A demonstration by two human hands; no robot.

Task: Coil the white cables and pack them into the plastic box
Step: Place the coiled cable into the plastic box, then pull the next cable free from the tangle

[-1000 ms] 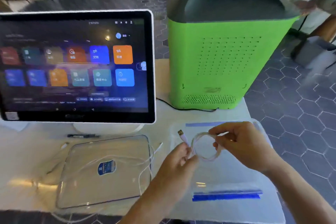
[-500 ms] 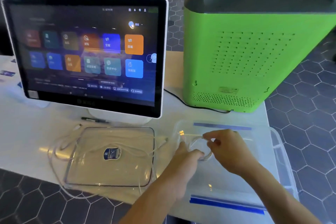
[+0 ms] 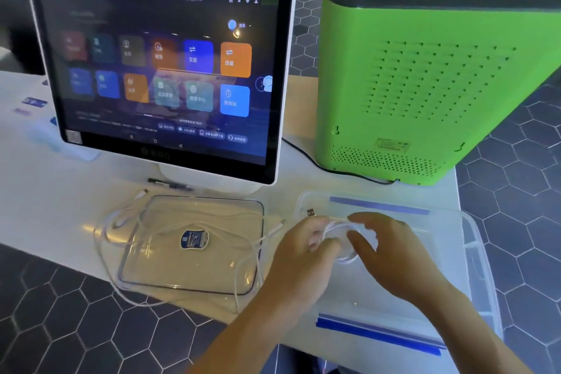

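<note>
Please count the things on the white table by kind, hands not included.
White cables: 2, coiled cable and loose cable
Clear plastic box: 1
Clear plastic lid: 1
Touchscreen monitor: 1
Green machine: 1
Black pen: 1
Total: 7

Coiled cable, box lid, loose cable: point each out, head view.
coiled cable (image 3: 349, 258): head view, lower arc of the loop between the hands.
box lid (image 3: 194, 276): head view, bare clear panel below the sticker.
loose cable (image 3: 98, 240): head view, left bend outside the lid.

On the surface (image 3: 45, 206): monitor (image 3: 164, 76) upper left, lid (image 3: 194, 246) below it atop loose cables (image 3: 104, 240), plastic box (image 3: 473, 252) lower right, machine (image 3: 425, 94) behind it.
</note>
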